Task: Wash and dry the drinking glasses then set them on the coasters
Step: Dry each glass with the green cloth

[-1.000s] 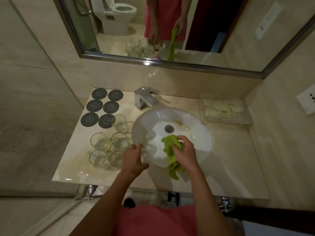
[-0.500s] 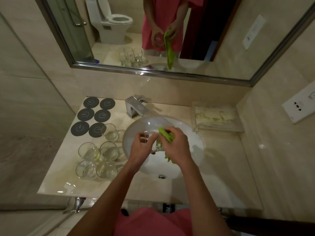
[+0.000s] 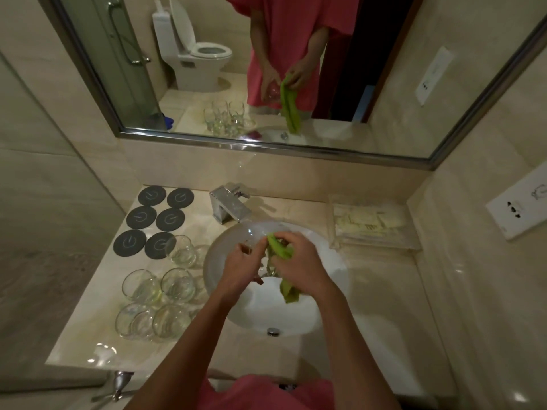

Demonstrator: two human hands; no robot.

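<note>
Left hand [image 3: 241, 269]: holding a clear glass [image 3: 264, 261] over the white sink [image 3: 334, 261].
Right hand [image 3: 299, 266]: gripping a green cloth [image 3: 281, 250], pressed against the glass.
Other glasses [image 3: 159, 303]: five on the tabletop [image 3: 379, 279], left of sink.
Coasters [image 3: 157, 218]: six dark ones behind them; one glass overlapping the nearest coaster.
</note>
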